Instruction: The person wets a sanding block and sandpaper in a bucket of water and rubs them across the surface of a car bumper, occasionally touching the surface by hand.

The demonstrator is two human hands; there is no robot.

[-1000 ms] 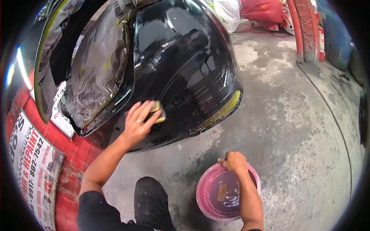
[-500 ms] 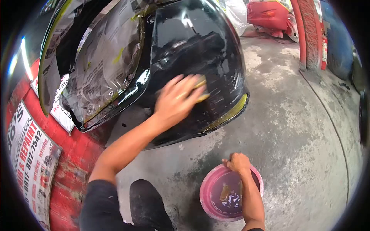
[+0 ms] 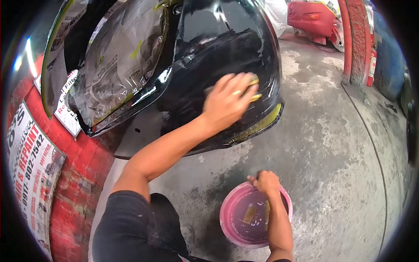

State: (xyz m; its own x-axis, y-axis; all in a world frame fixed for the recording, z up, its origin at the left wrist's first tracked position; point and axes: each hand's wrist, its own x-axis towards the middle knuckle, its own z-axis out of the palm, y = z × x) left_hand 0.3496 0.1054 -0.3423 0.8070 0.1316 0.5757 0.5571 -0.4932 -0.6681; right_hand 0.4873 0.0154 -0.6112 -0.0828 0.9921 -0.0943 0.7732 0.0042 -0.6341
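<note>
A glossy black car bumper leans against a red wall, wet and shiny. My left hand presses a yellow sanding pad flat against the bumper's right part, fingers spread over it. A strip of yellow masking tape runs along the bumper's lower right edge. My right hand grips the near rim of a pink bucket on the floor, which holds murky water and a small brownish piece.
Newspaper masking covers the bumper's left section. A red wall with a printed sign stands at left. My dark-trousered knee is at the bottom. Wet concrete floor spreads right, with a red pillar and fire extinguisher behind.
My left hand has swept the pad from the bumper's lower left up and across to its right side. My right hand has stayed on the bucket rim.
</note>
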